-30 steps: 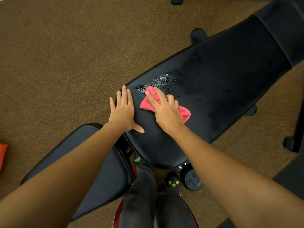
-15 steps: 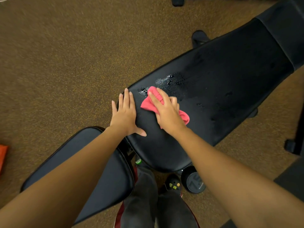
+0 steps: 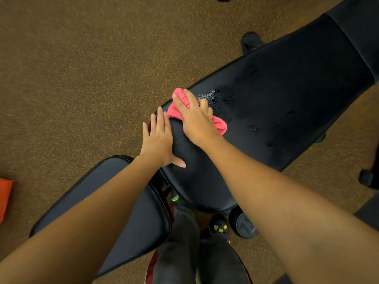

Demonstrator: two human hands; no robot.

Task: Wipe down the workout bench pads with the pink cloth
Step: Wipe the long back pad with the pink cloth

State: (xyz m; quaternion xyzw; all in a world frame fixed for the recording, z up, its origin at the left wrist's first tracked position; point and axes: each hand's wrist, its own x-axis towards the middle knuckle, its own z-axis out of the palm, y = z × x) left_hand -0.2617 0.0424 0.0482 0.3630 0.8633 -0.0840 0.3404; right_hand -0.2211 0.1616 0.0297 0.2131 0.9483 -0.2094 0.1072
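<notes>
Nearest are the person's legs in dark trousers, a dark shoe with yellow marks, and a round black weight on the speckled brown floor. The black seat pad lies under the left forearm. Beyond it, the left hand rests flat on the near left edge of the long black back pad, its fingers straight and spread, holding nothing. Just beside it, the right hand presses the pink cloth onto the same pad, with two fingers stretched over the bunched cloth and the others bent on it. A wet patch glistens just past the cloth. An orange object lies at the far left edge.
</notes>
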